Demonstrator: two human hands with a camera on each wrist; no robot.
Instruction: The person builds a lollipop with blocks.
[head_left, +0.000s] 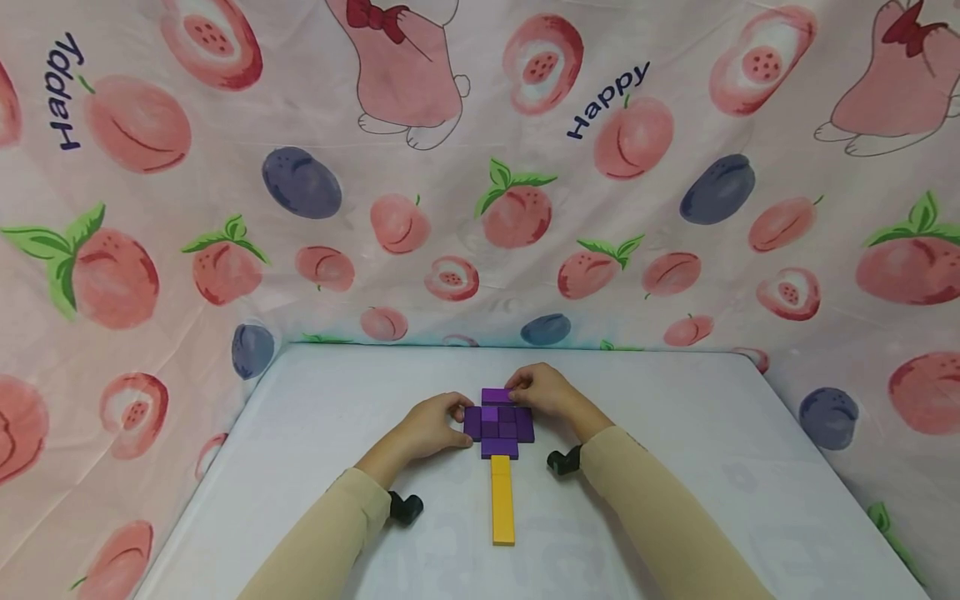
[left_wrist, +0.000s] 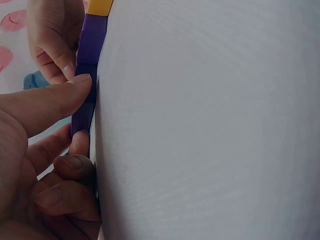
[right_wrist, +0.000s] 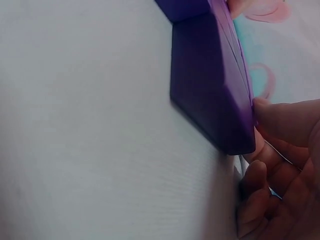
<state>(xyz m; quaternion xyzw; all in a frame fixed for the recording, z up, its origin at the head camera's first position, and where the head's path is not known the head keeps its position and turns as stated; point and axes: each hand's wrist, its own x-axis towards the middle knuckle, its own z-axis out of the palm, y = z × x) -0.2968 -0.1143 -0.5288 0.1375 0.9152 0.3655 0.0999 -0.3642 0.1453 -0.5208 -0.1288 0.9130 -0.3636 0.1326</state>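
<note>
Several flat purple blocks lie together on the white table, in a cross shape around small purple squares (head_left: 498, 421). A strip of yellow blocks (head_left: 502, 510) runs from the bottom purple block (head_left: 499, 449) toward the near side. My left hand (head_left: 433, 427) holds the left purple block (head_left: 472, 424) by its ends, thumb at the near corner and fingertips at the far one. With thumb and finger, my right hand (head_left: 546, 390) pinches the right end of the top purple block (head_left: 494, 397). A narrow gap separates that block from the ones below. The right purple block (right_wrist: 200, 75) looms large in the right wrist view.
The white table (head_left: 300, 400) spreads around the blocks, its far edge meeting a fruit-print cloth (head_left: 450, 225) that hangs at the back and sides. Black wrist cameras sit below the left wrist (head_left: 407, 508) and right wrist (head_left: 564, 461), close to the tabletop.
</note>
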